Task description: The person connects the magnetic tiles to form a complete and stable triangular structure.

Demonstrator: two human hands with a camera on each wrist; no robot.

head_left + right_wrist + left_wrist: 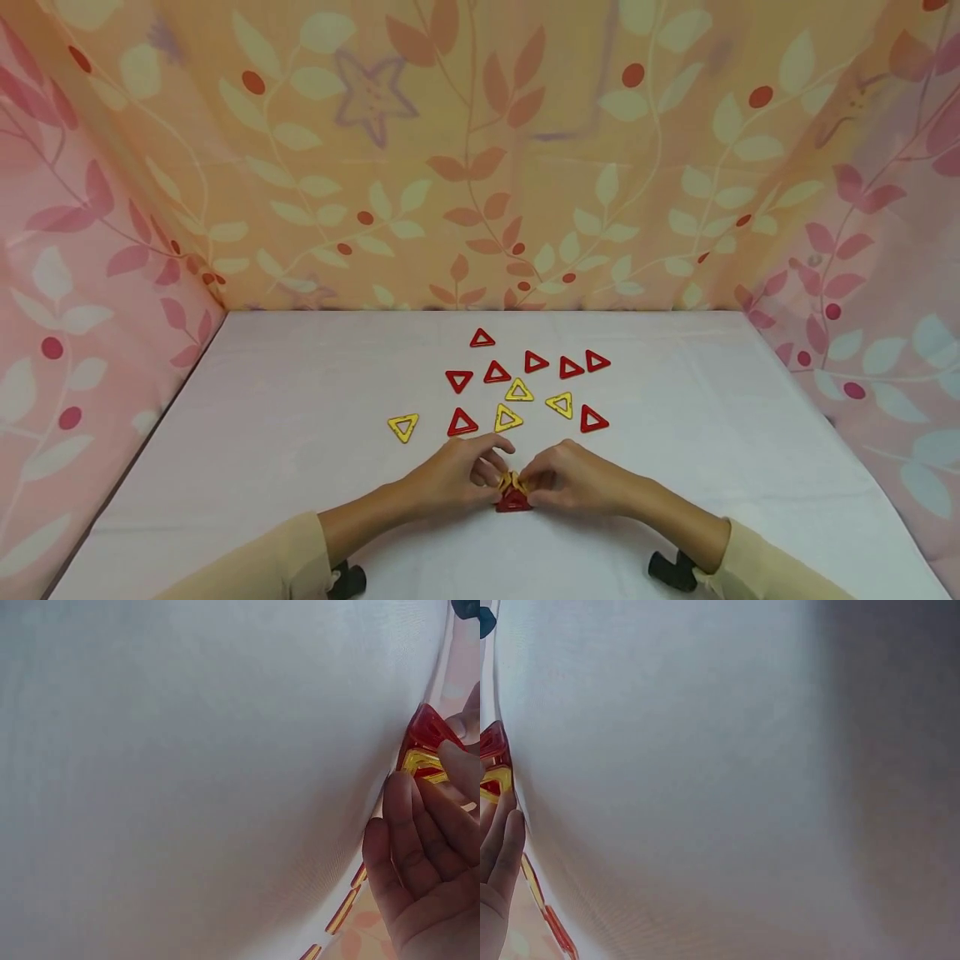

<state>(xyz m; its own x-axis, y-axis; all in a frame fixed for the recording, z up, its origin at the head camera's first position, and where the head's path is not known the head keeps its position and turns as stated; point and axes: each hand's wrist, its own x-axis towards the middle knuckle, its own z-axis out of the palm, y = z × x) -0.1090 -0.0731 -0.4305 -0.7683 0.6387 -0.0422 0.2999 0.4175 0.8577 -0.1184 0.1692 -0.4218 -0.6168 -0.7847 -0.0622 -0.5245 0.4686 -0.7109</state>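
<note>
Close to the table's near edge, my two hands meet over a small cluster of triangular frame tiles. A red triangle tile [513, 503] faces me, and yellow triangle tiles [514, 481] stand behind and above it. My left hand [461, 477] pinches the cluster's left side, with some fingers raised. On the right side, my right hand [576, 478] pinches with thumb and fingers. In the right wrist view, the thumb lies by the red tile [427, 726] and fingertips touch the yellow tile [421, 760]. Fingers partly hide how the tiles join.
Beyond the hands lie several loose red triangle tiles [462, 422] and several yellow ones [403, 427], flat on the white tabletop [300, 375]. Another red tile [593, 419] lies just past my right hand. A patterned curtain [480, 167] encloses the table's back and sides.
</note>
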